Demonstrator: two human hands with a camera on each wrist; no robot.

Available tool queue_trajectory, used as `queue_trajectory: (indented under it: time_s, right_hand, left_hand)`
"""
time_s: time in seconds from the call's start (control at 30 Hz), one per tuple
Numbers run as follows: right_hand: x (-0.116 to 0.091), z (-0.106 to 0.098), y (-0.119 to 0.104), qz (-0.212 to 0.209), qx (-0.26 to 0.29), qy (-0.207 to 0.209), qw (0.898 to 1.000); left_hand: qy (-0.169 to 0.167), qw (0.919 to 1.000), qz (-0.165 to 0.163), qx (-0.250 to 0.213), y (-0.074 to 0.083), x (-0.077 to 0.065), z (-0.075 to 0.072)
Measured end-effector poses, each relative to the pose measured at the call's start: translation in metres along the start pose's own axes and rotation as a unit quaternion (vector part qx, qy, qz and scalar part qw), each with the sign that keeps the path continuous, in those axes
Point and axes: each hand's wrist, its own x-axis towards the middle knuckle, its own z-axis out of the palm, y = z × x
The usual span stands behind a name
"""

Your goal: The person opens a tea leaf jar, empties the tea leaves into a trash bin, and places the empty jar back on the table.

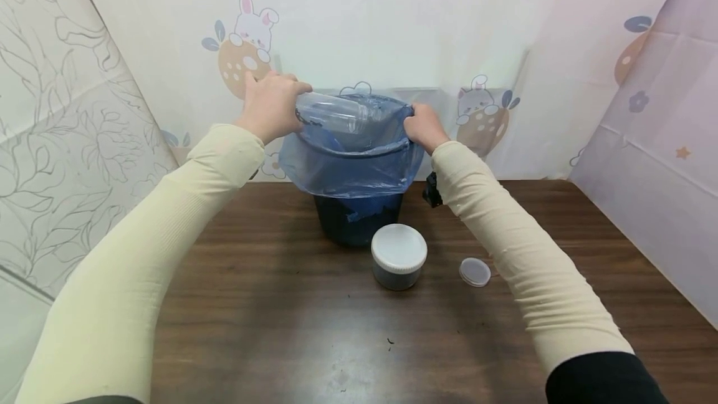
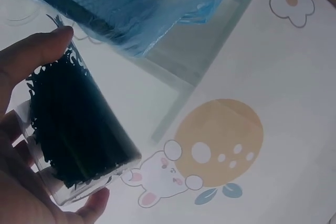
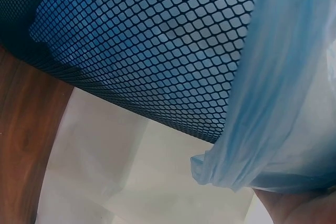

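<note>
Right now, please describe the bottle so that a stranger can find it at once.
Find the black bin with a blue bag over its rim. At its opening, the left hand holds the bottle almost on its side. It is clear with dark bits inside and, unlike the white-lidded jar, off the table.

Bright head view, glare on tabletop, dimmer, hazier wrist views

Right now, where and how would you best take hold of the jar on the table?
I'd probably grip the jar around its side, just under the white lid, coming from the near side: it stands upright, its wall is round, and the bin is close behind.
</note>
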Motion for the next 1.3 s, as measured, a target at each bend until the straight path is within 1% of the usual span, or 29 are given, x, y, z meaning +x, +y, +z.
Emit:
queue_trajectory:
  time_s: [0.2,0.37,0.6,0.8,1.3]
  right_hand:
    - [-0.0009,0.0029,0.0011,-0.006,0.001,0.007,1.0]
    - [0.0,0.0037,0.002,-0.007,-0.001,0.007,1.0]
    - [0.001,0.0023,0.002,-0.006,-0.004,-0.006,1.0]
    - [0.0012,0.0031,0.0025,-0.011,-0.011,0.001,1.0]
    - [0.0011,0.001,0.0016,-0.004,0.001,-0.003,1.0]
  left_hand:
    - [0.005,0.9995,0.006,0.029,0.0008,0.0018,-0.0002]
    - [0.013,0.999,0.012,0.042,0.0018,0.0023,0.0]
    - [0.012,0.9978,0.018,0.062,0.001,0.0028,-0.0004]
    - [0.01,0.9962,0.027,0.082,0.0005,0.003,-0.0003]
    - [0.057,0.9912,0.064,0.101,0.0027,0.004,-0.0031]
